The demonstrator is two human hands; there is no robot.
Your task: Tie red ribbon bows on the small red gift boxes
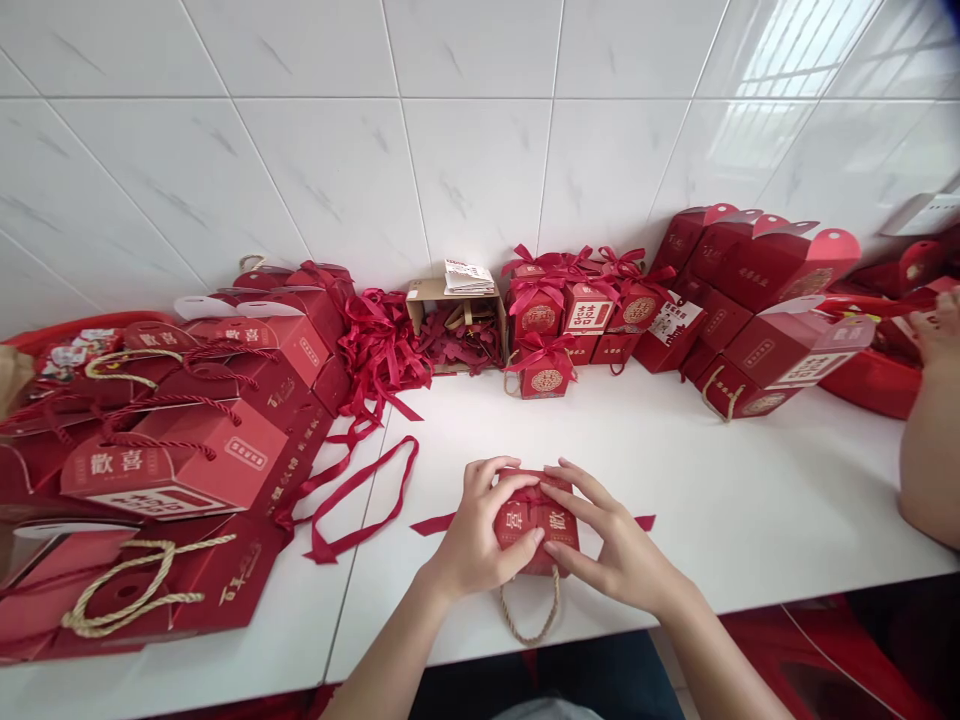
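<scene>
A small red gift box (535,520) with pale Chinese characters lies on the table between my hands. My left hand (484,530) curves around its left side, with the thumb on the top face. From the right, my right hand (611,532) grips it too, with fingers over the far edge and thumb near the front. Both hands press on the top flaps. A dark red ribbon (433,525) sticks out on both sides, and part of it is hidden by my hands. A twisted rope handle (531,625) hangs toward me over the table's front edge.
Red gift boxes (195,450) are piled at left beside a heap of ribbons (386,345). A cardboard box (416,300) of dark red pieces, bow-tied boxes (566,310) and stacked boxes (780,265) line the wall. Another person's arm (934,450) is at right.
</scene>
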